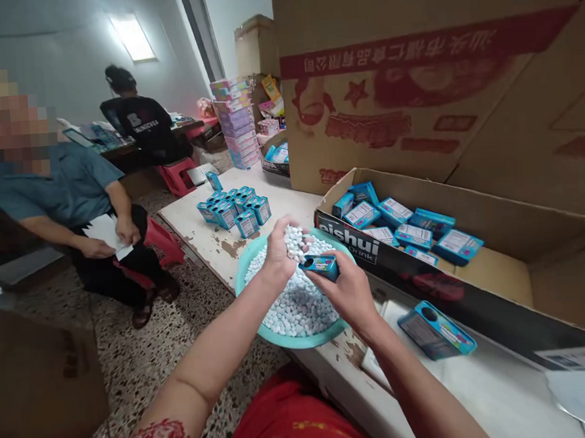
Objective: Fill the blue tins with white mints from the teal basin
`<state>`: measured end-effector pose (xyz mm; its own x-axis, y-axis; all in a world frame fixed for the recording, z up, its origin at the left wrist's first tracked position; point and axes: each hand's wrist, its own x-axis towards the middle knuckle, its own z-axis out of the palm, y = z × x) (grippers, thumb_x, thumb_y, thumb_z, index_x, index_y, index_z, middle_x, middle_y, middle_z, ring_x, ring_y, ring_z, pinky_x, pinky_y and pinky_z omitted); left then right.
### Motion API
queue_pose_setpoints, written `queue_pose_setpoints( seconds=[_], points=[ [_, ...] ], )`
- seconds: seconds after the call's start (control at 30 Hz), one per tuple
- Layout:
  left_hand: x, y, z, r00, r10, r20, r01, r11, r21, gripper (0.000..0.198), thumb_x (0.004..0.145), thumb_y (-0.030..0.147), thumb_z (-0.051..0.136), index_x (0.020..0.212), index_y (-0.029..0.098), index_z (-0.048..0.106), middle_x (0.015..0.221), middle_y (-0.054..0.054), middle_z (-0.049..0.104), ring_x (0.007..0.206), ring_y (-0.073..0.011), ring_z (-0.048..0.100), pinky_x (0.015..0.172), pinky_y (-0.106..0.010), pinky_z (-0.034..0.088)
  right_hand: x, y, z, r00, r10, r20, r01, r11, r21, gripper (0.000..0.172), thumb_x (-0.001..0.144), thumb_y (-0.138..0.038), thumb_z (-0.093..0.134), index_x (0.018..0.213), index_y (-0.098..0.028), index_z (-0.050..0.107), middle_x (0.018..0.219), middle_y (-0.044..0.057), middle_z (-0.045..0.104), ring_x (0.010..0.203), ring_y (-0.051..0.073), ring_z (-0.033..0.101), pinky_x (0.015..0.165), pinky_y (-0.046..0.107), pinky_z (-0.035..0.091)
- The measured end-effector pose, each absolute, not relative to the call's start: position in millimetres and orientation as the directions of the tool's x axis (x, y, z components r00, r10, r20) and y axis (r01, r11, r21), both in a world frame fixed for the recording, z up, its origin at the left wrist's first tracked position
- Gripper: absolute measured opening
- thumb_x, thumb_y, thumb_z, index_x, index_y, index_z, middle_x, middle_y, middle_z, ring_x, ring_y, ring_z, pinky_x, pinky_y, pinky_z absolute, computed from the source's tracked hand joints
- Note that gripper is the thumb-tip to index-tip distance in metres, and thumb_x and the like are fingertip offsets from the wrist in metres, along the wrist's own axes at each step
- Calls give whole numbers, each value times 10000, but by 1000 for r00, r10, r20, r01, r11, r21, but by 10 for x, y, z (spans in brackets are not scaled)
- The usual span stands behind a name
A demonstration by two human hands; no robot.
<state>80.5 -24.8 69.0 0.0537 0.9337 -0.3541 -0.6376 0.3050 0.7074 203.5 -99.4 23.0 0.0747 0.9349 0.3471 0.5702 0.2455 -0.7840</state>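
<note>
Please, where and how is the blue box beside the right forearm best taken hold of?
Probably pinch the blue box by its two long sides, from above. The visible long side looks flat; the opposite one is hidden. The carton wall and the right forearm flank it, so above seems freer, keeping clear of the round hole.

Pellets [299, 315] lie in a basin [301, 342] on the table [292, 209], left of a carton [401, 273].
</note>
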Motion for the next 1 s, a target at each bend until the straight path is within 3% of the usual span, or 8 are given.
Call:
queue_pose_setpoints(
  seconds=[0.23, 0.6, 0.8, 1.0],
  points=[
    [871, -201, 567, 57, 984, -172, -587, 172, 791, 372, 572, 375, 754, 740, 182, 484, 558, 25, 568, 432, -115, 540, 414, -202, 387, 1933, -939, 246, 48, 936, 350, 612, 249, -750, 283, 762, -361, 719, 971, -215, 597, 1010, 55, 668, 938, 275, 617, 748, 345, 439],
    [909, -193, 549, 21, 988, -150, -493, 141, 858, 391, 583, 317, 748, 842, 197, 480, 599, 36, 582, 467, -130, 575, 437, -207, 421, 1952, -904, 277, 72, 936, 344, 694, 201, -691, 331, 744, -302, 776, 1008, -220, 595, 1051, 53, 666, 962, 275, 627, 729, 337, 453],
    [953, -176, 524, 30, 994, -102, -510, 103, 854, 403, 581, 348, 784, 762, 195, 458, 566, 72, 506, 447, -104, 548, 436, -200, 415, 1983, -878, 300, 49, 940, 337, 678, 217, -703, 344, 746, -269, 786, 1034, -220, 605, 1071, 50, 665, 987, 266, 623, 763, 342, 465],
    [973, -178, 545, 5, 997, -83, -461, 76, 884, 395, 583, 388, 788, 756, 178, 501, 620, 29, 584, 496, -122, 586, 476, -225, 455, 1993, -879, 292, 65, 929, 365, 654, 237, -719, 339, 743, -258, 788, 1022, -226, 599, 1062, 41, 661, 985, 247, 619, 768, 325, 456]
  ],
)
